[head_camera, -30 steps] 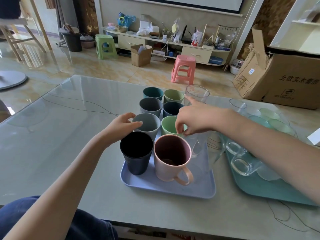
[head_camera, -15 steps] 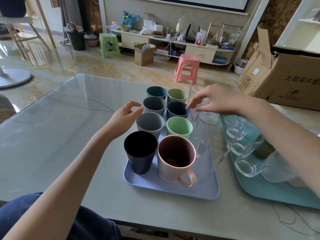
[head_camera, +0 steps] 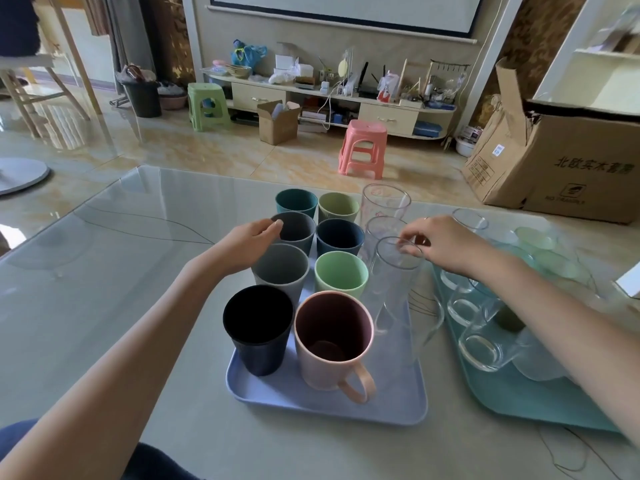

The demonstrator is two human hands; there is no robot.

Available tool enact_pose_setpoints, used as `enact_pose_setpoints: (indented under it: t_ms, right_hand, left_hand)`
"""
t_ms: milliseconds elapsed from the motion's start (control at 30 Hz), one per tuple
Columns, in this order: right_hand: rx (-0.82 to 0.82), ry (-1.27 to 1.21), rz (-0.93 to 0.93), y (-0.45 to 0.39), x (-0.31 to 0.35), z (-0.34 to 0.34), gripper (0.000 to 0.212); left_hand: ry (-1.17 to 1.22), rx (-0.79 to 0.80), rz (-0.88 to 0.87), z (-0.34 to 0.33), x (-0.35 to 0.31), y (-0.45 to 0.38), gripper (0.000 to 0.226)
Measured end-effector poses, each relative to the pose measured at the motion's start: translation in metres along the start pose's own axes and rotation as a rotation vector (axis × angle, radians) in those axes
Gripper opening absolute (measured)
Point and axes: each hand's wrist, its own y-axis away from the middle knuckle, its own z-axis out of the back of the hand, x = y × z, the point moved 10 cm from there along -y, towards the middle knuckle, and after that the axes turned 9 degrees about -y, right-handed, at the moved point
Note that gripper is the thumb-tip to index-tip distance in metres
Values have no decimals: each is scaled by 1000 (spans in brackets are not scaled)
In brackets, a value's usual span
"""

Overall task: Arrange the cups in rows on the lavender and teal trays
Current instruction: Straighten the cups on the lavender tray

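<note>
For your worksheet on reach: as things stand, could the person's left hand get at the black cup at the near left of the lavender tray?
Probably yes. The black cup stands at the lavender tray's near left corner, just below the left hand, which rests by the grey cups. Nothing lies between them, and its left side faces bare table.

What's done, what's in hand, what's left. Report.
Done: coloured cups stand in two rows on the lavender tray. In hand: the right hand pinches the near clear glass's rim; the left hand touches the grey cup. Left: glass mugs on the teal tray look unsorted.
</note>
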Motion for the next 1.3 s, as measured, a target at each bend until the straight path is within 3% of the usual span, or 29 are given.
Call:
enact_pose_setpoints:
  t_ms: [267, 467, 567, 633, 700, 800, 900, 1300]
  right_hand:
    - [-32, -67, 25, 1, 3, 2, 15]
    - [37, -182, -29, 2, 5, 12, 10]
    - [-111, -303, -39, -2, 5, 45, 18]
    - [-204, -240, -12, -12, 5, 60, 22]
    - [-162, -138, -2, -28, 6, 53, 27]
    - [-54, -39, 2, -49, 3, 30, 24]
    - [-100, -17, 9, -59, 2, 27, 21]
    - [-99, 20, -41, -60, -3, 27, 17]
  left_hand:
    - [-68, 8, -3, -1, -4, -1, 54]
    - [-49, 4, -19, 3, -3, -1, 55]
    - [-2, -37, -42, 12, -6, -6, 52]
    - [-46, -85, -80, 22, -16, -13, 52]
    - [-128, -114, -132, 27, -33, -24, 53]
    - [-259, -34, -158, 16, -50, -44, 56]
    - [-375, 47, -128, 1, -49, -60, 61]
    - [-365, 83, -90, 1, -40, -69, 64]
